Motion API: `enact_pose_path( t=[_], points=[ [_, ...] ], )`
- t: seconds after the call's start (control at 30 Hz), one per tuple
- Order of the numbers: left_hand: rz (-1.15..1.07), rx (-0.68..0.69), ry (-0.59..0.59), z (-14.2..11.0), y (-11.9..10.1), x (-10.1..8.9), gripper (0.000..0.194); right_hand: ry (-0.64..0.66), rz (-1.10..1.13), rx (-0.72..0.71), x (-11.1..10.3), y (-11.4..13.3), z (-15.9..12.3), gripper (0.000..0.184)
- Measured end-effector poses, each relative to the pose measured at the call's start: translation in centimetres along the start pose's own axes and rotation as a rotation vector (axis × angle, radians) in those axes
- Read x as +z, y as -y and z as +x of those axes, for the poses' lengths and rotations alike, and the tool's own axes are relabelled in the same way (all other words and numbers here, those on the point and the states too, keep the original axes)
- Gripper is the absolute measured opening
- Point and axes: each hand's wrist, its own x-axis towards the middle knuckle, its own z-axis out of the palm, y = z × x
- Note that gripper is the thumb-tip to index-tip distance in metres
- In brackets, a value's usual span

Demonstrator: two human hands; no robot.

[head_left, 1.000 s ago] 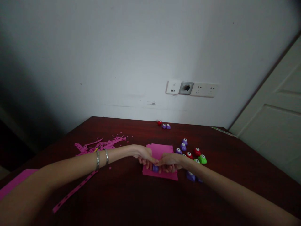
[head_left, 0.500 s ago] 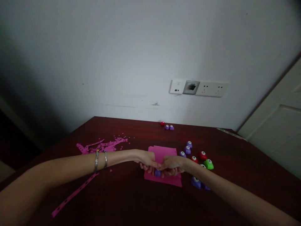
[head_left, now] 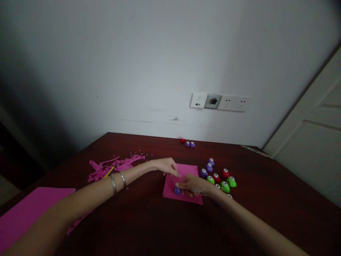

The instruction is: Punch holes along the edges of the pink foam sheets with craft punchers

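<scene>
My right hand [head_left: 193, 185] is wrapped round a small purple craft punch [head_left: 177, 190], its thumb on top. The punch sits over the front left part of a square of pink paper [head_left: 188, 169]. At the paper's left side is my left hand [head_left: 167, 166], with its fingers curled and their tips pressed together on the sheet. Two silver bracelets [head_left: 118, 180] are on the left wrist. Whether the punch grips one sheet or several is hidden by the hand.
To the right stand several punches with eye-like tops: purple [head_left: 209, 167], red [head_left: 225, 173] and green [head_left: 231, 181]. Three more punches [head_left: 187, 144] stand near the wall. Punched pink scraps [head_left: 119, 165] and a yellow stick [head_left: 109, 171] lie left. Larger pink sheets [head_left: 34, 209] rest at front left.
My left hand has come off the purple punch and moved up and left onto the paper. The right hand still holds the punch. The view has shifted, showing the large pink sheets at left.
</scene>
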Motion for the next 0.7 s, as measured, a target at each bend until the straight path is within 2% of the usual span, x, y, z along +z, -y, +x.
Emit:
enact_pose_path(
  t=[0.03, 0.1, 0.23, 0.37, 0.43, 0.6, 0.7],
  points=[
    [-0.032, 0.069, -0.078, 0.3, 0.6, -0.2, 0.034, -0.022, -0.025, -0.016, 0.2, -0.1, 0.0, 0.045],
    [-0.027, 0.157, -0.150, 0.8, 2.0, -0.3, 0.029, -0.066, -0.072, -0.022, 0.6, -0.2, 0.0, 0.047],
    [0.105, 0.208, -0.212, 1.5, 4.2, 0.7, 0.031, -0.244, -0.169, -0.036, 1.5, -0.3, -0.2, 0.044],
    [0.197, 0.226, -0.284, 1.5, 4.9, 1.7, 0.035, -0.474, -0.326, -0.070, 2.5, -0.5, -0.7, 0.042],
    [0.198, 0.229, -0.288, 1.4, 5.1, 1.9, 0.034, -0.543, -0.408, -0.066, 3.2, -0.2, -1.0, 0.045],
    [0.202, 0.228, -0.294, 1.4, 5.6, 2.0, 0.034, -0.530, -0.597, 0.029, 4.6, 1.2, -1.8, 0.057],
    [0.198, 0.226, -0.298, 1.5, 5.8, 2.0, 0.033, -0.528, -0.666, 0.051, 5.0, 1.7, -1.9, 0.053]
  ],
)
